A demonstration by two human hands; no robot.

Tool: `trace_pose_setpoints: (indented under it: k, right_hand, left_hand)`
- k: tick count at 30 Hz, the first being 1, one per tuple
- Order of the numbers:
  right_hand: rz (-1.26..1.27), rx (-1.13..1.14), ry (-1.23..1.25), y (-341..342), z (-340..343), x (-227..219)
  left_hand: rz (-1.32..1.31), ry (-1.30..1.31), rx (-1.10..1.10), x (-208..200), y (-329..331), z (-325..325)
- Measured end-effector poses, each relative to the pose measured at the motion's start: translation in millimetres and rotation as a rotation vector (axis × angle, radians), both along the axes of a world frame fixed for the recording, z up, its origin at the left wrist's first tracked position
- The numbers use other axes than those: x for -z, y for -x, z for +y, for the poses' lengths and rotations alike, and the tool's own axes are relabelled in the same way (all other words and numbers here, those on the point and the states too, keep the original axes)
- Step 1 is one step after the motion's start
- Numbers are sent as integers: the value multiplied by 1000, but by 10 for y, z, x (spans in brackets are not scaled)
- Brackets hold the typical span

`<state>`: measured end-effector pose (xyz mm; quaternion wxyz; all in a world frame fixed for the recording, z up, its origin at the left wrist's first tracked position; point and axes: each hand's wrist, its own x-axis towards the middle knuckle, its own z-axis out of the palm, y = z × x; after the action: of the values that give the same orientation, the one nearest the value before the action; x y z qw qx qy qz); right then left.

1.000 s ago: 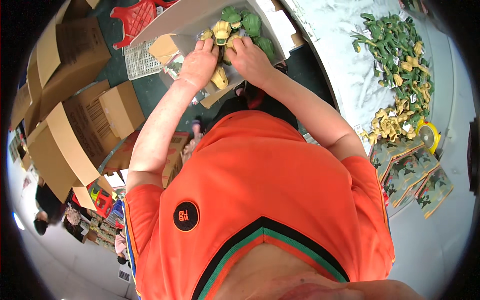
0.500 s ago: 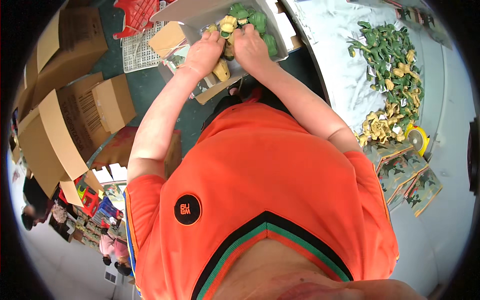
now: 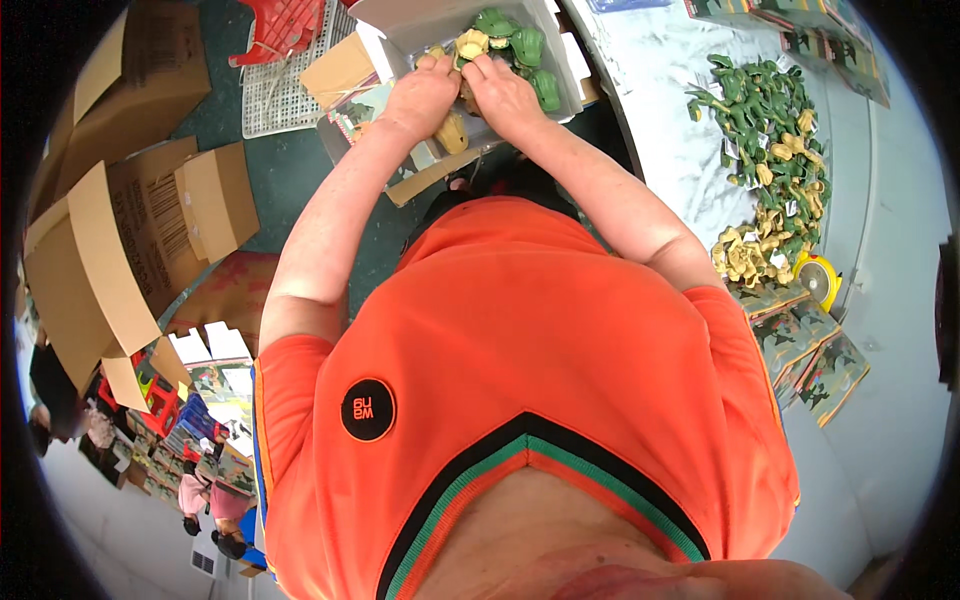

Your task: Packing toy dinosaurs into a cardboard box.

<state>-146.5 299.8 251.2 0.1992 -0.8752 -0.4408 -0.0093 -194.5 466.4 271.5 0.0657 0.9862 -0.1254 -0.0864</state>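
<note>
Both of my hands reach into an open box [image 3: 405,45] with pale grey inner walls, holding several green and tan moulded toy figures. My left hand [image 3: 422,98] is curled over the tan figures at the left, its fingertips partly hidden. My right hand [image 3: 503,97] lies close beside it, fingers bent down onto a tan toy figure [image 3: 466,94] between the hands. Another tan figure [image 3: 452,132] rests nearer me, under my left wrist. Green figures [image 3: 527,47] fill the far right of the box, with a pale yellow one [image 3: 471,43] beside them.
On the pale table [image 3: 665,125] at right lies a heap of green and tan figures [image 3: 775,150] with white tags. A yellow round fan-like object [image 3: 817,281] and camouflage-print boxes [image 3: 800,345] are nearer. Open cartons [image 3: 140,235], a red plastic crate [image 3: 283,30] and people [image 3: 215,500] are at left.
My hands stay in the box, and the right has shifted slightly closer to the left, over the tan figures. The whole view has moved a little.
</note>
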Motion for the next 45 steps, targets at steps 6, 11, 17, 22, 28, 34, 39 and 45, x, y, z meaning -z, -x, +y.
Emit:
trace_pose_setpoints:
  k: [6, 11, 17, 22, 28, 34, 39, 45]
  right_hand:
    - [-15, -28, -33, 5, -43, 26]
    - [122, -5, -74, 99, -74, 37]
    - [91, 2, -215, 47, -217, -147]
    - [-59, -10, -287, -295, -159, -193]
    - [-229, -198, -198, -434, -267, 38]
    - [-80, -218, -212, -478, -188, 26]
    - [-17, -246, -180, -422, -233, 127]
    - [2, -195, -258, -489, -233, 123]
  left_hand:
    - [-28, -87, -12, -91, 56, -36]
    - [-129, -114, -82, -144, 159, -81]
    - [-284, 3, -168, -200, 330, -136]
    - [-442, 264, -486, -199, 590, -179]
    - [-357, 563, -829, -59, 757, -358]
    - [-266, 671, -935, -22, 834, -464]
    - [-235, 466, -954, -116, 951, -652]
    - [-244, 264, -879, -217, 995, -658]
